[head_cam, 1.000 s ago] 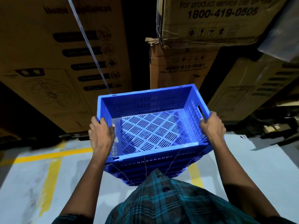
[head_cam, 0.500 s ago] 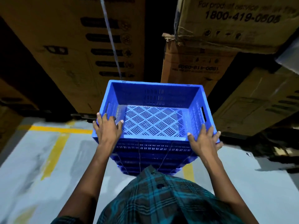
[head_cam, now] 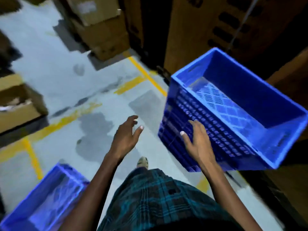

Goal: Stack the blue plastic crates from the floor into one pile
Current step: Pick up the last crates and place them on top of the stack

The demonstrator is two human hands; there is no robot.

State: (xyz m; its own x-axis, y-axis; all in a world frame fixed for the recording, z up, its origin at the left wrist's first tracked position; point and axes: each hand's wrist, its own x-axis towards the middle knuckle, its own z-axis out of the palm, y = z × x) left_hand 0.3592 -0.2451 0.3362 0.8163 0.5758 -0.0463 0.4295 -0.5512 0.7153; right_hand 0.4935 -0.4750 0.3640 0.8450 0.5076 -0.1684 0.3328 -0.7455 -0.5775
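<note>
A pile of nested blue plastic crates (head_cam: 250, 90) stands on the floor at the right, its top crate empty with a slotted bottom. My right hand (head_cam: 196, 144) hovers in front of the pile's near wall, fingers spread, holding nothing; whether it touches the wall I cannot tell. My left hand (head_cam: 126, 135) is in the air left of the pile, open, over the grey floor. A single blue crate (head_cam: 41, 202) sits on the floor at the lower left, blurred by motion.
Cardboard boxes (head_cam: 98, 29) are stacked at the back, and an open carton (head_cam: 18, 105) sits at the left. Tall cartons (head_cam: 200, 30) rise behind the pile. Yellow lines (head_cam: 66, 119) cross the grey floor, with a dark stain (head_cam: 95, 127) in the middle.
Both hands have let go of the top crate, which now rests on the pile. My view has swung left, bringing the single crate on the floor into sight.
</note>
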